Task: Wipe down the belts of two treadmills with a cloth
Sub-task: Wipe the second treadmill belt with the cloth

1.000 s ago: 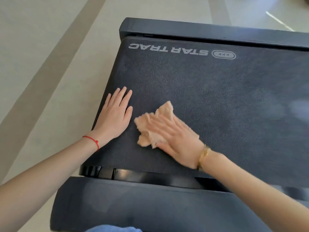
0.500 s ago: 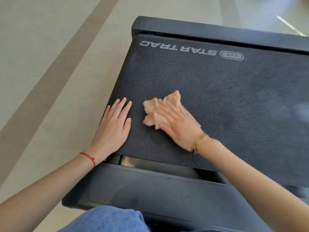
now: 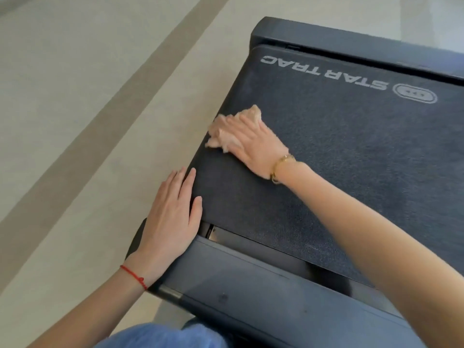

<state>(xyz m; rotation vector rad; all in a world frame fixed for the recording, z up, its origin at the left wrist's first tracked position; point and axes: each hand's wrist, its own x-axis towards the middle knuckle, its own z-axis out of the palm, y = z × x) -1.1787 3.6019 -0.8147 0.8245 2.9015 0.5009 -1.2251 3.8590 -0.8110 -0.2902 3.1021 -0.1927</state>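
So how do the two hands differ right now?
The right hand presses a peach cloth onto the treadmill belt; the left hand lies bare at the belt's near-left corner. The right wrist wears a gold bracelet, the left a red string. Both lie flat, fingers straight.

Soft, even daylight fills the scene, bright on the pale floor (image 3: pixel 75 121) and muted on the dark treadmill belt (image 3: pixel 326 172). Shadows are faint: a thin one hugs the left hand (image 3: pixel 170 217) and another lies under the right forearm. A dull sheen shows on the smooth black end cover (image 3: pixel 251 285) near the bottom. The right hand (image 3: pixel 253 141) and the cloth (image 3: pixel 226 134) beneath it are smeared with motion blur, their edges indistinct. The whole picture is slightly soft and compressed. Wide-angle distortion bends the floor's darker stripe and the treadmill's edges.
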